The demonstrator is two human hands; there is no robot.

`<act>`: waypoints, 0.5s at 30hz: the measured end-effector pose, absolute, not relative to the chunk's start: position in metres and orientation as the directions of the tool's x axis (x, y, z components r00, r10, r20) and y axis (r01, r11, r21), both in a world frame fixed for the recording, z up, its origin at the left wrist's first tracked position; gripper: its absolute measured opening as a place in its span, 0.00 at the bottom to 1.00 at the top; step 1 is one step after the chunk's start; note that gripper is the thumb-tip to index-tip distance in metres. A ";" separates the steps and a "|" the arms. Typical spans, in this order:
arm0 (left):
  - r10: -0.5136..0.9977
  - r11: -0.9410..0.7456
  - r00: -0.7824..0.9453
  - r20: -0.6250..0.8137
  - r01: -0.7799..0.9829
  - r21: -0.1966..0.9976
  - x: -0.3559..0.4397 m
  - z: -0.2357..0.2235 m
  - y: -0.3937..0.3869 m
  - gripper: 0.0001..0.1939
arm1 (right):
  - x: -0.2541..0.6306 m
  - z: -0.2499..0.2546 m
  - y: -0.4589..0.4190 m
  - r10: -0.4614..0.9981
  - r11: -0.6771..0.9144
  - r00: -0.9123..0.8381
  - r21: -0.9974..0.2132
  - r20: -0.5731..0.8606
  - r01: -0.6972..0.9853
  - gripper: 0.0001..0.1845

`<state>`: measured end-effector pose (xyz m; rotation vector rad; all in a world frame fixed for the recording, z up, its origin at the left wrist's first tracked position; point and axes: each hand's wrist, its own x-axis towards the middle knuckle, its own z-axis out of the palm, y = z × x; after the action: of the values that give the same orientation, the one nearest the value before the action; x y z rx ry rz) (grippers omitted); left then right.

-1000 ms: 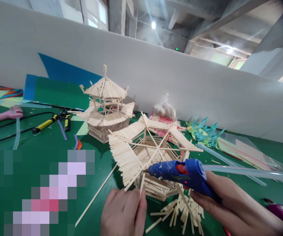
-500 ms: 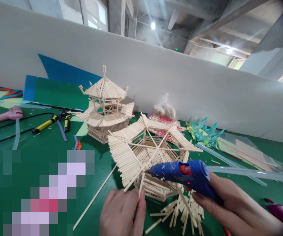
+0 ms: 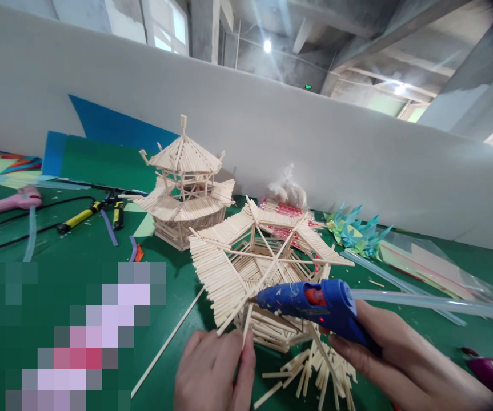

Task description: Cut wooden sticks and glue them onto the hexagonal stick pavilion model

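Note:
My right hand (image 3: pixel 394 359) grips a blue hot glue gun (image 3: pixel 315 308), with a clear glue stick (image 3: pixel 435 302) trailing from its back. The nozzle points left at the near edge of a wide stick-built roof frame (image 3: pixel 255 262). My left hand (image 3: pixel 214 371) pinches a short wooden stick (image 3: pixel 247 325) upright against that edge, right under the nozzle. Behind the frame stands a small two-tier pavilion (image 3: pixel 184 188) built from the same sticks. Loose cut sticks (image 3: pixel 315 371) lie heaped between my hands.
Yellow-handled pliers (image 3: pixel 87 213), a pink tool (image 3: pixel 8 201) and black cables lie at the left on the green mat (image 3: pixel 79 251). A long thin stick (image 3: pixel 167 342), a plastic bag (image 3: pixel 287 188), teal paper shapes (image 3: pixel 355 231) and clear sleeves (image 3: pixel 435 265) surround the work. A white wall (image 3: pixel 357 154) runs behind.
The glue gun has shifted slightly left, its nozzle closer to the stick in my left hand. My left hand has stayed almost still.

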<state>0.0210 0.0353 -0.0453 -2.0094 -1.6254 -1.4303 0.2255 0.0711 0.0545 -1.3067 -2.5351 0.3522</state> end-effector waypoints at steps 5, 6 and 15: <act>0.654 -0.386 -0.060 0.754 0.831 0.401 0.019 -0.044 0.034 0.09 | 0.227 0.054 0.072 0.823 0.566 -0.548 -0.315 0.152 0.762 0.12; 0.662 -0.382 -0.057 0.747 0.832 0.402 0.019 -0.044 0.034 0.09 | 0.228 0.053 0.072 0.822 0.568 -0.547 -0.314 0.159 0.761 0.13; 0.712 -0.345 -0.066 0.699 0.834 0.431 0.015 -0.042 0.033 0.11 | 0.254 0.033 0.067 0.861 0.508 -0.472 -0.308 0.189 0.804 0.22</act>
<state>0.0150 0.0328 -0.0417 -2.0508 -1.7136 -1.3827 0.2537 0.0665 0.0327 -1.3937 -2.4360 0.2526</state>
